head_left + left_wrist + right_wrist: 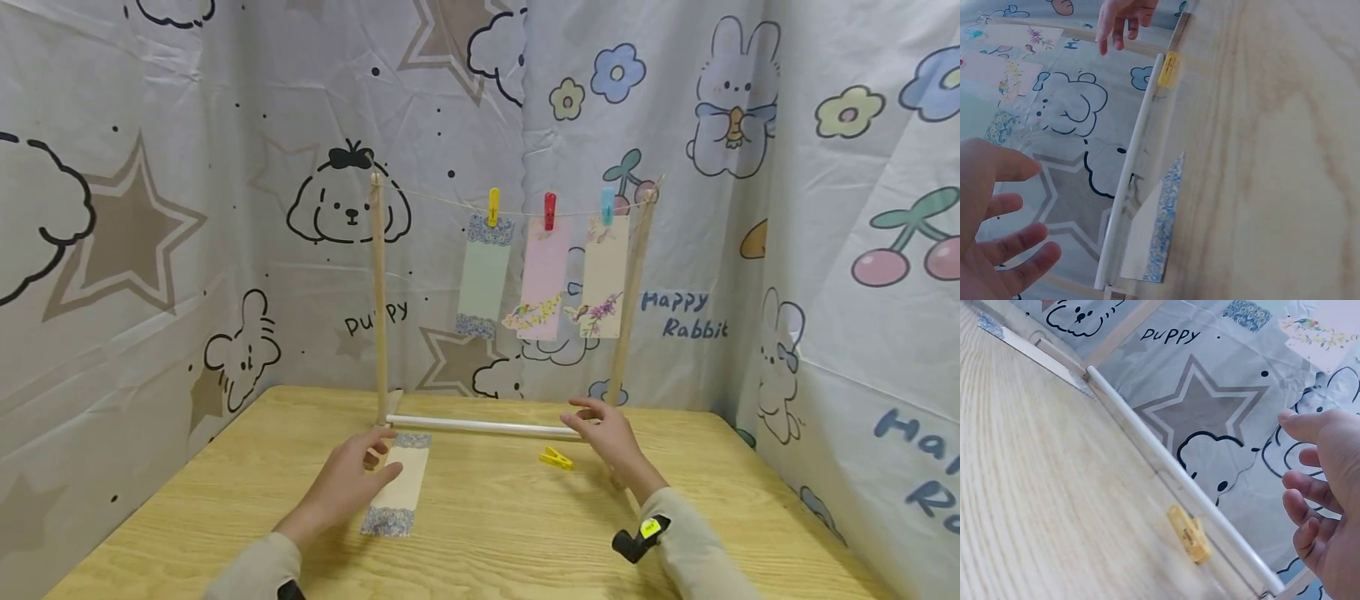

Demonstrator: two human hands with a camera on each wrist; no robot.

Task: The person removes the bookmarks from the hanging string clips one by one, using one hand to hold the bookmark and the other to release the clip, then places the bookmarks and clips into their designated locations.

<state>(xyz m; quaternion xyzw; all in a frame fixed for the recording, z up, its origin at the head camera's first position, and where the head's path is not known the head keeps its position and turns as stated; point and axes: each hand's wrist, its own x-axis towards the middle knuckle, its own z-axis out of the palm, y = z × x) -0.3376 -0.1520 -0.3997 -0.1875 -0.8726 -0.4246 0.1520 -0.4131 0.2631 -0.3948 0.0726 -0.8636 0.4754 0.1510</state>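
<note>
My left hand [341, 479] hovers over the left edge of a cream bookmark card [408, 475] with blue floral bands at both ends, lying on the table. Its fingers are spread and relaxed, holding nothing. On the other side, my right hand [613, 437] is raised by the right end of the white rod [480, 425], fingers loosely bent and gripping nothing. Below and left of it, a yellow clothespin [557, 458] lies on the wood. In the right wrist view, the same clothespin [1190, 534] sits beside the rod, apart from the fingers.
Two wooden posts [380, 300] hold up a string. From it hang a green card [483, 275] on a yellow clip, a pink card [543, 271] on a red clip and a cream card [604, 271] on a blue clip. Patterned cloth [247, 167] surrounds the table [510, 533].
</note>
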